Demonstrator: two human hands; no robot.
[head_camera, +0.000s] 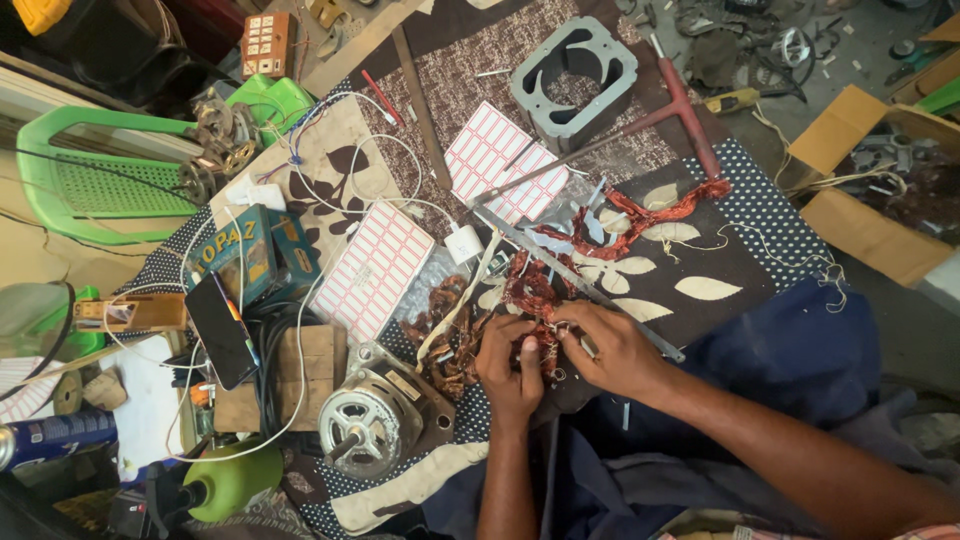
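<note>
We pinch the copper coil with both hands: left hand gripping its lower edge, right hand seemingly clasping wire strands, beside the motor.

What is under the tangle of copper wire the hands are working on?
The copper wire tangle lies on a leaf-patterned cloth. Left hand and right hand cover its near part.
</note>
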